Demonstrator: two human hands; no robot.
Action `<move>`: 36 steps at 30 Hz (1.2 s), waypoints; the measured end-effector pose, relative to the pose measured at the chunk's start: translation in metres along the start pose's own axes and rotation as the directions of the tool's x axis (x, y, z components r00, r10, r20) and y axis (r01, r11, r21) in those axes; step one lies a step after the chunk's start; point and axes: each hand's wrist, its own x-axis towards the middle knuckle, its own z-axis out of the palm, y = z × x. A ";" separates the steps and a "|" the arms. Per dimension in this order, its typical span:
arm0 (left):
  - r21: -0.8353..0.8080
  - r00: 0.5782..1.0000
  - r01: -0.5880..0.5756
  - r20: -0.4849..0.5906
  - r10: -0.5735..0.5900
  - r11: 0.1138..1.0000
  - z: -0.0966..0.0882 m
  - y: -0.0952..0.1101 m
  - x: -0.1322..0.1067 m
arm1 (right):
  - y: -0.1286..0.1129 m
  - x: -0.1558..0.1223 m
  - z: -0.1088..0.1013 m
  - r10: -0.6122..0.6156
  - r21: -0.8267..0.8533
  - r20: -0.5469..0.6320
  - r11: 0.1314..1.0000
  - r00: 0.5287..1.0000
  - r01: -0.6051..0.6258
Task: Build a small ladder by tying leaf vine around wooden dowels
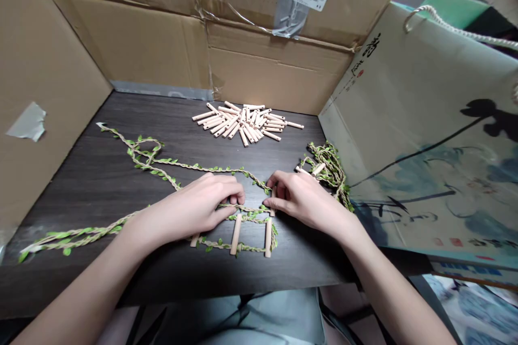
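Note:
My left hand [204, 199] is closed, with thumb and fingertips pinching a leafy twine [251, 208]. To its right, my right hand [309, 202] has its fingers curled and closed around a short wooden dowel [273, 207], where the twine meets it; my fingers partly cover the dowel. Just below, two more dowels, one at the middle [236, 234] and one at the right [268, 237], are strung between strands of the twine like ladder rungs. Part of another dowel [195, 240] shows under my left forearm. Loose twine ends [121, 226] trail leftward, their tips whitish.
A pile of loose drilled dowels [245, 123] lies at the back of the dark table [170, 140]. A tangled twine bundle [334, 170] with dowels rests by the paper bag [424, 135] on the right. Cardboard walls [157, 48] enclose the back and left.

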 end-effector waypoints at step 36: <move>-0.016 0.997 -0.014 -0.070 0.013 1.000 -0.001 -0.005 -0.005 | -0.015 0.012 0.035 -0.308 0.163 -0.112 0.932 0.945 0.324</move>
